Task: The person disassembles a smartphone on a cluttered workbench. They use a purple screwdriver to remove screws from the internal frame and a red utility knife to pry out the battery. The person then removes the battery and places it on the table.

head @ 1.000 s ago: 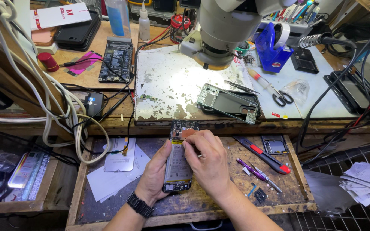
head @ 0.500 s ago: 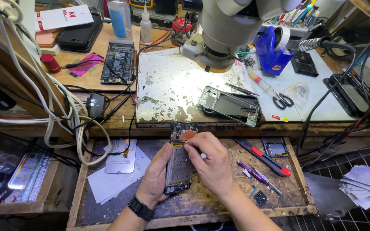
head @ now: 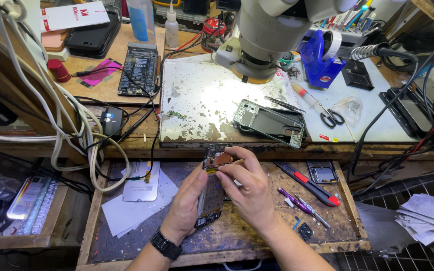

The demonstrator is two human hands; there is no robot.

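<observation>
A white card with a red stripe (head: 71, 16) lies at the far left of the bench (head: 101, 90), on top of a black case (head: 92, 39). Near it stand a blue bottle (head: 140, 20) and a small white bottle (head: 172, 30). A pink square label (head: 99, 72) lies flat by a black box with buttons (head: 137, 69).

Lower down, over the pulled-out tray (head: 345, 200), both hands meet. The left hand (head: 187, 206) wraps round the side of an opened phone (head: 211, 193) — its grip is closed on it, holding it tilted. The right hand (head: 244, 188) sits just on top, fingers pinched at the phone's upper part. I cannot tell if they pinch something tiny. A red and black tool (head: 307, 183) and a purple pen tool (head: 302, 206) lie just to the right — not touched.
</observation>
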